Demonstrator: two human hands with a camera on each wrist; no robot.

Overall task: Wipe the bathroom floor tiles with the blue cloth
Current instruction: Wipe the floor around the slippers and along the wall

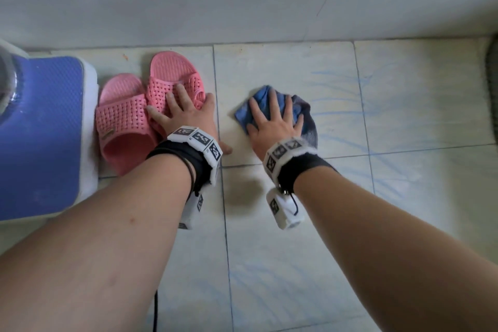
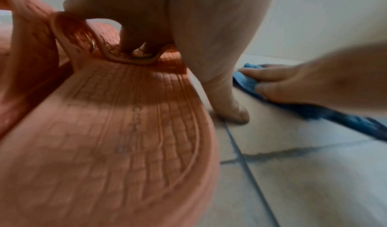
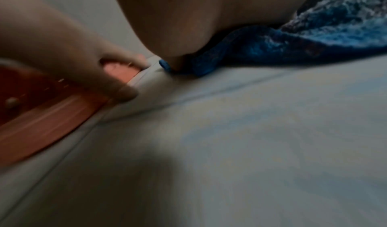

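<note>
The crumpled blue cloth lies on the pale floor tiles, about a tile's width from the back wall. My right hand presses flat on it with fingers spread. The right wrist view shows the cloth under my palm. My left hand rests with straight fingers on the strap of a pink slipper, its thumb on the floor. In the left wrist view the fingertips touch the slipper and the cloth lies to the right.
A second pink slipper lies left of the first, against a blue-and-white platform. Grey wall tiles close the far side. Faint blue streaks mark the tiles to the right. A dark object is at the right edge.
</note>
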